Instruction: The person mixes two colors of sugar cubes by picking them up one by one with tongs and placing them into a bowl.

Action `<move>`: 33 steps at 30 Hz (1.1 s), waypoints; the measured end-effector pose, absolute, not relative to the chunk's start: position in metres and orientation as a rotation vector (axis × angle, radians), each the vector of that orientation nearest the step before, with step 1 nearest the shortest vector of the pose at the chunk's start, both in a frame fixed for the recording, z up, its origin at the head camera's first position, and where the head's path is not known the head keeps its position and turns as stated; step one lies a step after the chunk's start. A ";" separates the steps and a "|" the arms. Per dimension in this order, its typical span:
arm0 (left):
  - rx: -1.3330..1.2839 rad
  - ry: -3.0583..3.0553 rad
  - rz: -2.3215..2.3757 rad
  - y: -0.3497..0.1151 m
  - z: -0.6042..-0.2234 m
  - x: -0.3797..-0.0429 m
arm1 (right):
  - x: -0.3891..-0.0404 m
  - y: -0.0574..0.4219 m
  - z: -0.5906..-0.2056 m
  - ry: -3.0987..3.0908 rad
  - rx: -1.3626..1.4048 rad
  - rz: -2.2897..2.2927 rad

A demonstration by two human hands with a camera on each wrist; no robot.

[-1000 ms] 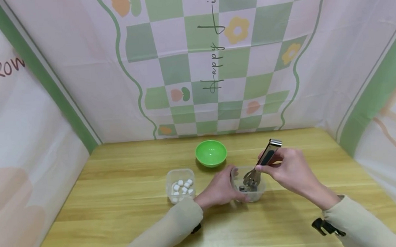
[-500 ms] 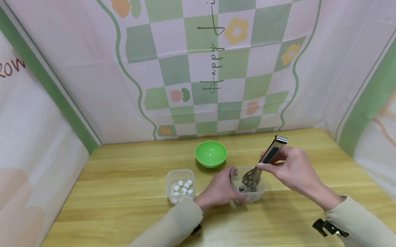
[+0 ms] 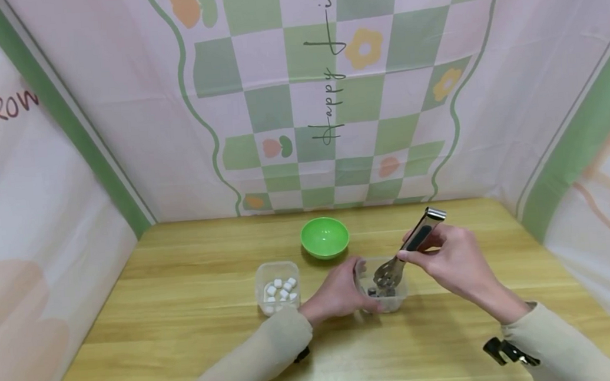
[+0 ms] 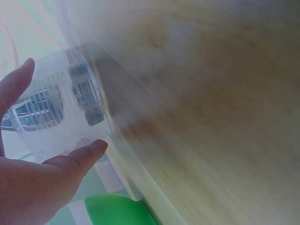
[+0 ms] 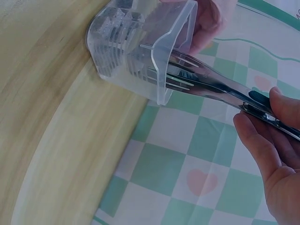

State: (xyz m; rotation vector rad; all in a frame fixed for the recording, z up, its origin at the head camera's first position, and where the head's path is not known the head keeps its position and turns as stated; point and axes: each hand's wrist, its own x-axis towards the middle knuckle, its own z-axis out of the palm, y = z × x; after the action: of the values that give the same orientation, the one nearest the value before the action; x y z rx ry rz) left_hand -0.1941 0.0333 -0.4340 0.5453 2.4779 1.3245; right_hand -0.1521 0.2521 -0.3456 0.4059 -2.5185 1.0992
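Note:
My right hand (image 3: 453, 263) pinches a pair of metal tongs (image 3: 417, 237) by its dark grip pads. The slotted heads dip into a clear plastic container (image 3: 404, 301) that has several dark grey cubes (image 3: 390, 292) at its bottom. Around the left side of that container my left hand (image 3: 338, 291) curls, thumb on the near wall and fingers on the far one. In the right wrist view the tong heads (image 5: 187, 77) stand a little apart inside the rim. Whether a cube sits between them I cannot tell.
Left of the left hand stands a second clear container (image 3: 277, 269) with several white cubes (image 3: 284, 292). A green bowl (image 3: 325, 237) sits behind, between the two containers. The wooden table (image 3: 216, 362) ends at a patterned cloth (image 3: 315, 178) at the back.
The tongs have tilted slightly, their handle end moving right and up with the right hand. The left hand keeps its hold on the container.

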 end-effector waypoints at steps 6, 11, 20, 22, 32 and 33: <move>0.532 2.477 1.323 0.034 -0.436 -0.194 | -0.151 0.253 -0.343 -2.507 0.409 1.102; 0.535 2.469 1.337 0.034 -0.436 -0.193 | -0.151 0.253 -0.340 -2.482 0.424 1.105; 0.552 2.470 1.344 0.033 -0.436 -0.194 | -0.152 0.254 -0.330 -2.433 0.433 1.128; 0.552 2.469 1.344 0.033 -0.436 -0.194 | -0.152 0.253 -0.328 -2.423 0.441 1.128; 0.567 2.459 1.359 0.032 -0.436 -0.194 | -0.157 0.250 -0.314 -2.355 0.485 1.118; 0.567 2.459 1.359 0.032 -0.435 -0.194 | -0.158 0.250 -0.312 -2.349 0.481 1.114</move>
State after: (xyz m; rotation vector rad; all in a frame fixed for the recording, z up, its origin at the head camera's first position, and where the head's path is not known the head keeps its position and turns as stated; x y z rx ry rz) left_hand -0.1937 0.0315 -0.4352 0.5672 2.4587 1.3586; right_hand -0.1580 0.2495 -0.3121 0.4811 -2.3493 1.1135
